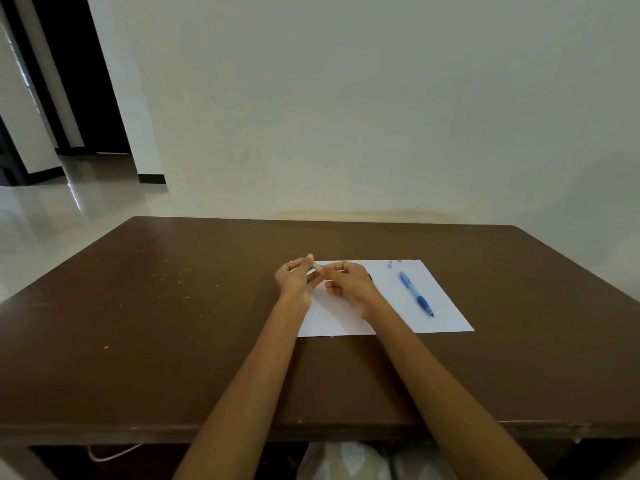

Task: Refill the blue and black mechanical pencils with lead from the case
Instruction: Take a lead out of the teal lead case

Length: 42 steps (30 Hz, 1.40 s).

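Left hand (294,278) pinches small grey item (314,266) at paper's (346,317) far-left corner | right hand (348,284) pinches its other side | blue pencil (416,294) lies on paper, right | brown bench (173,323)

A small grey object (314,266), too small to identify, sits pinched between both hands' fingertips. The blue mechanical pencil (416,294) lies flat, well right of the fingers, tip pointing toward the person.
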{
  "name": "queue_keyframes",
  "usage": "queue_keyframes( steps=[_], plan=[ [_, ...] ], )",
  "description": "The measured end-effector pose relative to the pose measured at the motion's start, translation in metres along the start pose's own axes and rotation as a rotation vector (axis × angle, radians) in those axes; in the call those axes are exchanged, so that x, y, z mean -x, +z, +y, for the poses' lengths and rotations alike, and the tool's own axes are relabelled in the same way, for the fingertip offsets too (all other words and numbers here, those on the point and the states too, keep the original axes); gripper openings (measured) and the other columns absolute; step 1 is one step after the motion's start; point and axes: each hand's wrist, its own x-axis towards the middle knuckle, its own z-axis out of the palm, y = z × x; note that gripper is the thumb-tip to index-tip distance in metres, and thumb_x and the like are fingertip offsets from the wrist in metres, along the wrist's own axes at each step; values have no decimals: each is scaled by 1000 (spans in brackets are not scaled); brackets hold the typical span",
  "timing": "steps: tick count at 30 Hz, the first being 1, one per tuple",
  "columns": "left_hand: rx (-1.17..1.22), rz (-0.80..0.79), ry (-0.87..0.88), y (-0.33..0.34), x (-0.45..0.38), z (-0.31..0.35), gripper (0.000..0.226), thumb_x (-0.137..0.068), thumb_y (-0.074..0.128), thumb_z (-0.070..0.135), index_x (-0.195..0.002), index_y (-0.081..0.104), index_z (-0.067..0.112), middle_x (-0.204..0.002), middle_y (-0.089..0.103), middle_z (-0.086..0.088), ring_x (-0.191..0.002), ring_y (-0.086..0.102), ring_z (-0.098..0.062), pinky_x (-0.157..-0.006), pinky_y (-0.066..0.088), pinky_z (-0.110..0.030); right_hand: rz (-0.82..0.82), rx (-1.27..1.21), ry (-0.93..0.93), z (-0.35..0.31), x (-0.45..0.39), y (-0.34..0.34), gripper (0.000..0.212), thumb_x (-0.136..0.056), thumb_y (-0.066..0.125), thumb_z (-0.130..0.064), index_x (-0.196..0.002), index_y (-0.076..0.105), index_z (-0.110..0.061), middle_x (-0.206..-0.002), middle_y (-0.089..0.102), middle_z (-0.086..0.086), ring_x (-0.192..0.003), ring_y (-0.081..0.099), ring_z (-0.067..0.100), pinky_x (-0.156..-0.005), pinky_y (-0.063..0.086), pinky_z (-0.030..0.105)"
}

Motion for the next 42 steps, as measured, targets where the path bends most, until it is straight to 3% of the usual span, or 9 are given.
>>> queue_keyframes(
  steps=[5,8,11,18,23,29,33,39,42],
  plan=[
    [53,-40,-49,7,-1,-3,11,-87,63,7,-94,56,1,-85,60,-11,-74,62,-25,-65,56,-34,98,-97,-11,6,-5,-5,14,-86,68,-18,-98,70,-11,-85,69,6,-76,63,13,-76,57,25],
    [173,-83,-149,7,-3,-4,41,-97,45,35,-121,51,2,-115,58,-16,-105,59,-29,-91,48,-39,125,-362,71,4,-5,-7,10,-84,69,-14,-93,70,-11,-86,71,3,-78,65,12,-63,56,17],
    [363,-127,-222,1,-5,-8,61,-99,26,47,-138,38,2,-141,43,-18,-130,41,-33,-106,33,-42,75,-508,105,3,-7,-10,11,-84,68,-10,-95,69,-8,-86,70,4,-78,65,12,-64,56,18],
    [568,-213,-195,-3,-4,-9,60,-101,16,42,-140,32,-1,-142,43,-21,-132,39,-35,-111,30,-41,-42,-578,56,2,-9,-8,10,-87,65,-12,-95,70,-7,-88,72,6,-79,69,11,-70,57,20],
    [567,-267,-226,-4,-2,-11,59,-101,16,39,-138,35,-3,-142,43,-21,-131,41,-35,-103,36,-40,29,-435,-60,3,-10,-4,26,-96,53,-22,-112,61,-3,-103,70,13,-88,70,18,-71,58,21],
    [552,-261,-226,-5,-2,-14,58,-101,15,38,-139,34,-1,-142,43,-20,-131,42,-33,-96,38,-37,121,-181,-175,0,-12,6,25,-99,44,-26,-107,57,-6,-90,68,6,-70,71,12,-59,57,19],
    [556,-272,-237,-5,-2,-14,58,-101,15,39,-139,34,-1,-141,45,-20,-130,44,-31,-80,49,-33,135,-20,-248,-7,-14,7,18,-100,43,-26,-104,54,-13,-95,66,8,-78,70,17,-57,57,20],
    [541,-285,-254,-4,1,-12,56,-101,19,37,-138,37,-1,-140,45,-21,-124,48,-33,-85,50,-37,184,166,-324,-15,-19,3,19,-99,42,-26,-102,55,-12,-102,65,14,-94,67,26,-79,59,41],
    [536,-291,-259,-4,1,-12,55,-102,20,34,-137,38,-4,-130,52,-25,-109,56,-33,-88,48,-37,192,229,-375,-20,-19,5,23,-99,43,-24,-103,57,-7,-99,65,14,-92,66,25,-79,57,35]
  ],
)
